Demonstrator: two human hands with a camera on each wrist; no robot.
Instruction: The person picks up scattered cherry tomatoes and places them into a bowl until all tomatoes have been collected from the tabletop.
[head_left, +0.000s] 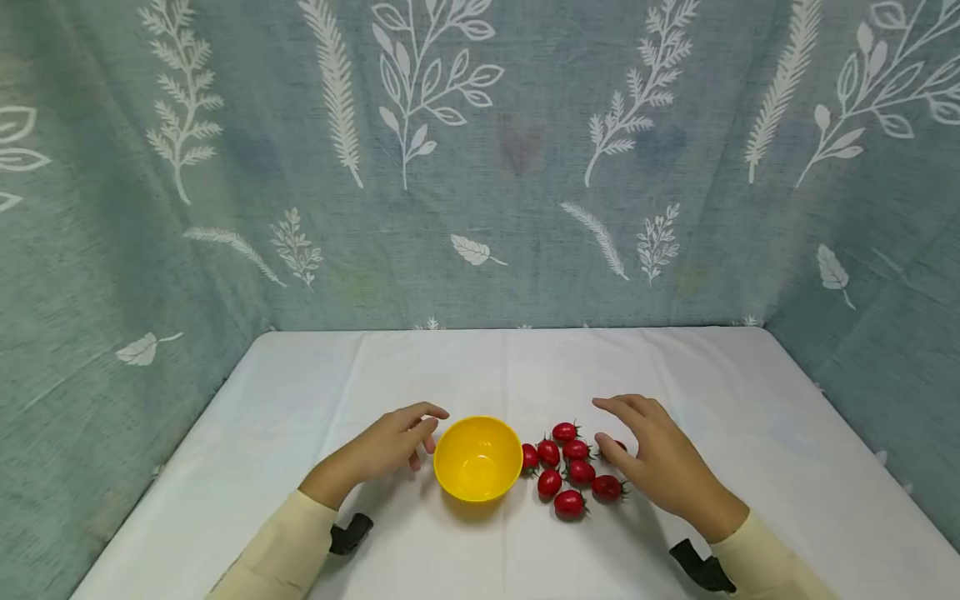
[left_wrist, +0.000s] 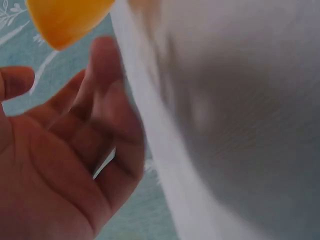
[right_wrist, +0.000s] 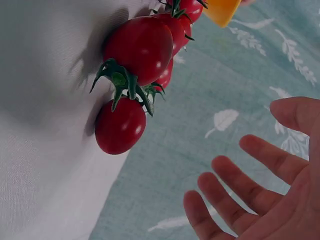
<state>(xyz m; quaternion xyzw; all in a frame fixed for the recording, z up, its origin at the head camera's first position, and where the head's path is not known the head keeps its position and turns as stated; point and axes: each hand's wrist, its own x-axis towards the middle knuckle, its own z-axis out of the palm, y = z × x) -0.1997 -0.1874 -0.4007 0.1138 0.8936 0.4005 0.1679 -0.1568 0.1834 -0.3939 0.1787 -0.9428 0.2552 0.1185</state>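
A small yellow bowl [head_left: 478, 471] stands upright on the white tablecloth, its bare inside showing. Left of it, my left hand [head_left: 393, 442] hovers with relaxed fingers near the rim. The left wrist view shows that hand [left_wrist: 70, 150] with its palm bare and the bowl [left_wrist: 70, 20] just beyond the fingers. Several red cherry tomatoes [head_left: 570, 504] with green stems lie in a loose cluster right of the bowl. My right hand [head_left: 663, 462] is spread at the cluster's right side, partly covering one tomato. In the right wrist view its fingers are apart from the tomatoes [right_wrist: 140, 50] and hold nothing.
The white tablecloth [head_left: 420, 367] has faint fold lines. Around the back and sides hangs a blue-green curtain [head_left: 525, 275] with white leaf patterns. Black straps [head_left: 350, 533] sit at both wrists, by the cream sleeves [head_left: 281, 550].
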